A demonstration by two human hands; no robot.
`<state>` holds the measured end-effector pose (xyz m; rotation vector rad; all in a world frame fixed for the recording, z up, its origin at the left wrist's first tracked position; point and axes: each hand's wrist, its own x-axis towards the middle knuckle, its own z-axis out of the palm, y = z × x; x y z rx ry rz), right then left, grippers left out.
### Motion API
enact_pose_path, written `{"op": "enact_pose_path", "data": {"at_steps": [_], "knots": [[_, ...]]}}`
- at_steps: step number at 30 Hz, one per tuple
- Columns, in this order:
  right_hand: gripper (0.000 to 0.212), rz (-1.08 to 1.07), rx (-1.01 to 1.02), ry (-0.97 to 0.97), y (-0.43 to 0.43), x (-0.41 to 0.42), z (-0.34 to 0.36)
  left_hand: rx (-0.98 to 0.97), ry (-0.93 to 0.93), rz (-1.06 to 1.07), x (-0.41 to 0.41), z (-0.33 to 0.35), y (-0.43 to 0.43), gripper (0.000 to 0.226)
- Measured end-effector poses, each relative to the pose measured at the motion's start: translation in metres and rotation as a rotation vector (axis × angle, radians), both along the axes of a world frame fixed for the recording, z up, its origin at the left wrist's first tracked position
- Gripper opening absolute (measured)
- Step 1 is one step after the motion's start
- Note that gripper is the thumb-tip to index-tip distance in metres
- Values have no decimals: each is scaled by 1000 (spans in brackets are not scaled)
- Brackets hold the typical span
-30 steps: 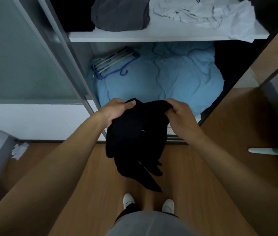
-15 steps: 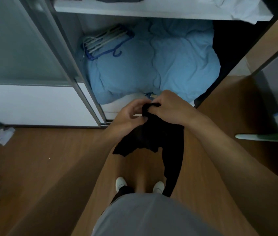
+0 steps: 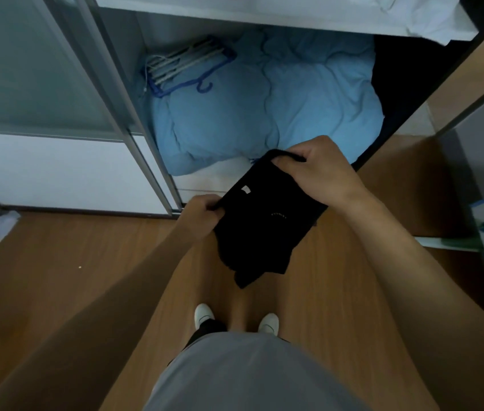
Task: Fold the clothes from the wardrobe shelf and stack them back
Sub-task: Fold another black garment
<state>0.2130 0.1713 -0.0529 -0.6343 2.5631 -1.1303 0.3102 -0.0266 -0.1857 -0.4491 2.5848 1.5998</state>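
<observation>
A black garment (image 3: 264, 223), partly folded and with a small white label near its top edge, is held in the air above the wood floor (image 3: 71, 262), before the open wardrobe. Its near corner is pinched by the fingers of the left hand (image 3: 205, 215), and its far corner is gripped by the right hand (image 3: 320, 173). A sliding door (image 3: 27, 69) stands at the left. The lower compartment is filled by a blue duvet (image 3: 294, 108), on which hangers (image 3: 181, 66) are laid. White cloth (image 3: 412, 19) lies on the shelf (image 3: 264, 16) above.
</observation>
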Motion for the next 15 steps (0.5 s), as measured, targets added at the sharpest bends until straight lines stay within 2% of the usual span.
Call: {"op": "enact_pose_path", "data": {"at_steps": [4, 8, 11, 14, 15], "knots": [[48, -169, -182, -53, 12, -5, -9, 148, -82, 156, 16, -19, -22, 31], [46, -249, -235, -63, 29, -11, -24, 237, -43, 147, 15, -10, -31, 42], [41, -223, -224, -136, 50, -18, -39, 210, -11, 41, 10, 6, -41, 44], [25, -169, -203, -266, 70, -18, -57, 91, -68, -92, 5, 23, -57, 36], [25, -183, -215, -300, 74, -15, -64, 69, -92, -105, 3, 28, -60, 34]]}}
